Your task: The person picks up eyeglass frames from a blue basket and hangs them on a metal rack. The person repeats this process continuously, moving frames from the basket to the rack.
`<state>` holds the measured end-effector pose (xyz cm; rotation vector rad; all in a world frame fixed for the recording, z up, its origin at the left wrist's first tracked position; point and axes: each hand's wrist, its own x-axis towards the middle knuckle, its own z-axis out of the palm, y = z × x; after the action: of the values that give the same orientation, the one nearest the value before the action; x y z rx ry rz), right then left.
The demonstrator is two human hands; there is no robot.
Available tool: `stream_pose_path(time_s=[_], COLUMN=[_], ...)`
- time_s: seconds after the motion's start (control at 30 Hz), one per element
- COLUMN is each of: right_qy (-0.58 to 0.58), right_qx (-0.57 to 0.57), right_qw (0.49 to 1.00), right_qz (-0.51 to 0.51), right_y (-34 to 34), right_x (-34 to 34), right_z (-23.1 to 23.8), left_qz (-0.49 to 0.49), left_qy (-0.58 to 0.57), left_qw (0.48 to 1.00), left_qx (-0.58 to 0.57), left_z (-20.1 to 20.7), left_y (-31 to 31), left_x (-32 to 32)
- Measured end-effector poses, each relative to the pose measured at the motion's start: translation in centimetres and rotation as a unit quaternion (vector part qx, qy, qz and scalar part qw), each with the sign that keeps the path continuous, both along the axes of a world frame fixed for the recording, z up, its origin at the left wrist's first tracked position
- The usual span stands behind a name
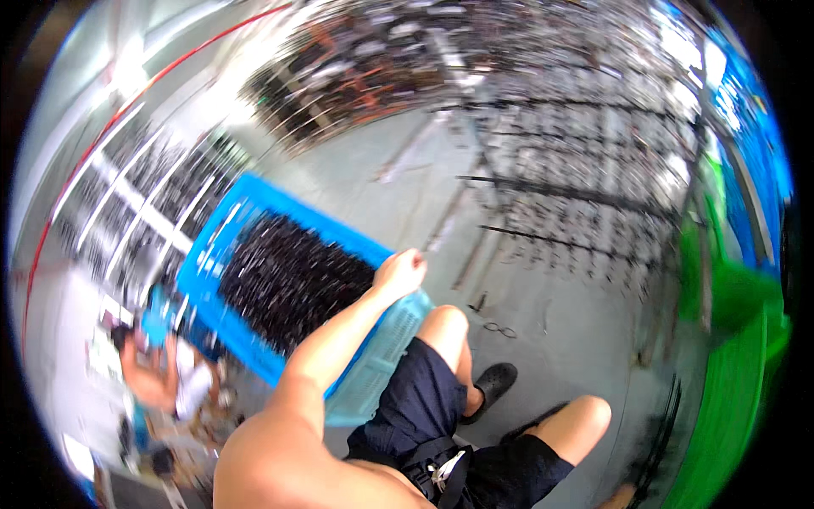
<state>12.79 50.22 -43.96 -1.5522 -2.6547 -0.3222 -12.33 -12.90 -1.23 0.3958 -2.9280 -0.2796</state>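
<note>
My left arm reaches across to the near right corner of a blue plastic crate (318,219). My left hand (402,273) is closed there with its fingers curled, over or against the crate's rim; what is inside the fingers, if anything, is hidden. Many small dark pieces (288,276) fill the crate, too blurred to name. Against my left leg, a pale teal basket (360,390) shows below the blue crate. A small blurred patch of skin, perhaps my right hand (623,496), shows at the lower edge beside dark thin rods (657,433); its fingers cannot be made out.
Racks with rows of small hooks (585,199) stand ahead and to the right. Green sheeting (721,382) borders the right side. A small dark loop-shaped piece (500,329) lies on the grey floor near my shoe. At the left, another person (161,373) sits near white racking (144,204).
</note>
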Motion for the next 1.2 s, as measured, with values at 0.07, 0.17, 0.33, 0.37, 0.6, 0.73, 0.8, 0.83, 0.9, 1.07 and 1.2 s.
stream_pose_path(time_s=[0.07, 0.17, 0.33, 0.37, 0.6, 0.73, 0.8, 0.83, 0.9, 1.07, 1.2], right_qy=[0.042, 0.128, 0.207, 0.224, 0.251, 0.253, 0.245, 0.242, 0.236, 0.241, 0.248], right_qx=[-0.015, -0.042, -0.104, -0.118, -0.177, -0.182, -0.179, -0.175, -0.176, -0.168, -0.134], right_qw=[0.997, 0.982, 0.927, 0.912, 0.827, 0.811, 0.809, 0.809, 0.809, 0.823, 0.872], right_qz=[0.070, 0.134, 0.295, 0.323, 0.470, 0.496, 0.504, 0.506, 0.508, 0.486, 0.400], right_y=[-1.6, -4.3, -11.4, -12.7, -20.1, -22.7, -23.5, -24.0, -24.8, -23.4, -19.0], right_x=[-2.6, -6.0, -11.5, -12.5, -16.8, -16.7, -16.2, -15.8, -15.0, -12.4, -6.6], right_z=[3.4, 9.4, 20.2, 22.3, 34.5, 40.0, 42.1, 43.2, 44.8, 48.7, 53.6], left_qz=[0.022, 0.034, 0.009, -0.006, -0.013, -0.021, -0.019, -0.015, -0.014, -0.045, -0.140], left_qy=[0.050, 0.358, 0.395, 0.304, 0.181, 0.176, 0.155, 0.183, 0.196, 0.376, 0.207], left_qw=[0.998, 0.932, 0.916, 0.935, 0.980, 0.980, 0.984, 0.979, 0.977, 0.922, 0.899], left_qx=[0.029, 0.037, 0.062, 0.185, 0.086, 0.096, 0.083, 0.083, 0.079, 0.080, 0.360], left_z=[-0.3, 2.3, 8.1, 9.5, 9.1, 9.7, 10.2, 9.6, 9.0, 6.5, 9.2], left_y=[-2.7, -2.2, -6.0, -5.2, -5.7, -5.0, -4.3, -4.1, -4.2, -1.9, -0.1], left_x=[-0.4, -5.5, -10.7, -11.4, -13.7, -12.3, -11.1, -10.9, -10.3, -9.9, -7.9])
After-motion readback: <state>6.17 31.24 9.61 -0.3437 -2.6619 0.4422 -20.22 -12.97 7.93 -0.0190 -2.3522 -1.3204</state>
